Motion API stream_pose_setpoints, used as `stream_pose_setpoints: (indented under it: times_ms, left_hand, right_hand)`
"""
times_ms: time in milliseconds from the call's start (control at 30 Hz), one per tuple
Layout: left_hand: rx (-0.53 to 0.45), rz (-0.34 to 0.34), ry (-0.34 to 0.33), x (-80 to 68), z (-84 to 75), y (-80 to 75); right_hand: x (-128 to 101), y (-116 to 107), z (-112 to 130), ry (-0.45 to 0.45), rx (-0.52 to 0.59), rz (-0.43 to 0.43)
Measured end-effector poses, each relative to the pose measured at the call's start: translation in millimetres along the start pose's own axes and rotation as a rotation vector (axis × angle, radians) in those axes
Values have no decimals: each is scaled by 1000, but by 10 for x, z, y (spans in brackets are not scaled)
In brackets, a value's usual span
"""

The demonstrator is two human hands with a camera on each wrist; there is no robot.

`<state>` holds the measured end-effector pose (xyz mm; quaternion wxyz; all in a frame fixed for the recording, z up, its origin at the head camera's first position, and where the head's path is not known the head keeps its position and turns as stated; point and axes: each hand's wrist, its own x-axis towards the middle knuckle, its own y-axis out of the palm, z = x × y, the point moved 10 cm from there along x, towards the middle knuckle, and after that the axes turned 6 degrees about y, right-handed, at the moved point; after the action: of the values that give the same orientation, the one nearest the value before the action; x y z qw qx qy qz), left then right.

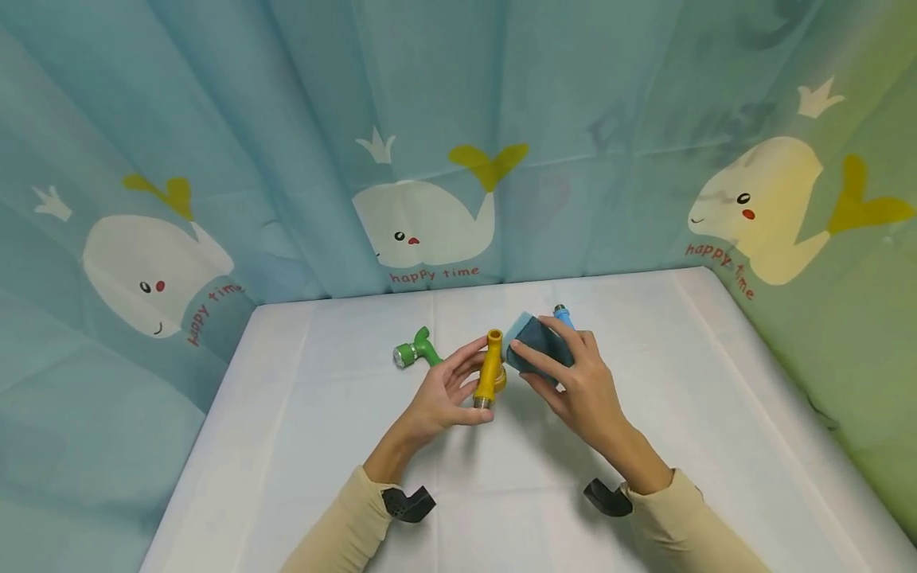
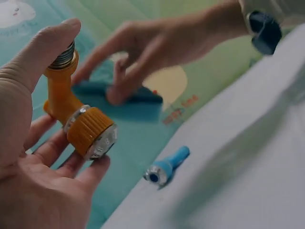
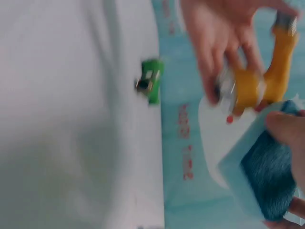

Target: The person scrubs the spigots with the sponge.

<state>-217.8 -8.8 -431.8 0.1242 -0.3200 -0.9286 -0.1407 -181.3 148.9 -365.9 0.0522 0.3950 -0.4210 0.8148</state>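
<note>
Head view hides most of the blue tap (image 1: 563,316) from me behind the right hand (image 1: 586,391), and the green tap (image 1: 426,347) runs out of sight behind the left hand (image 1: 440,398). Right wrist view is blurred (I can barely make out the green one there), though left wrist view shows me the blue one lying on its own. I cannot tell whether the sponge (image 1: 545,344) touches the yellow tap (image 1: 490,370) or is just beside it.

Under everything, the desk (image 1: 344,454) is white and faintly creased; blue-green curtains (image 1: 430,72) rise behind it, printed with white whales (image 1: 437,223) and "happy time".

The left fingers and thumb hold the yellow tap above the desk, thumb at its threaded metal end. The right fingers pinch the sponge, covering part of its dark face. Black devices (image 1: 410,505) sit at both cuffs.
</note>
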Motion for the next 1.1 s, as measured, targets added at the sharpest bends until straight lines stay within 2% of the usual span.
stream_pose_setpoints:
  times_ms: [133,300,400,567,700,833,1000,1100]
  left_hand:
    - [-2,-15,15,2,-1,18]
    - [-41,16,56,-6,-42,59]
    - [17,6,71,-4,-51,36]
    - [185,-18,83,13,-43,18]
    - [244,-29,88,2,-32,32]
    - [296,-42,94,-7,-37,29]
    - [242,24,117,-2,-94,99]
    - [287,72,134,-6,-127,161]
  right_hand:
    - [-7,-20,65,1,140,-19]
    - [35,0,-13,45,126,3]
    - [28,-22,-38,66,120,-24]
    - [8,25,35,49,125,-15]
    - [9,50,-14,97,95,-21]
    - [-10,64,-45,122,146,-6]
    - [10,81,-130,142,137,30]
    - [12,8,-207,168,149,0]
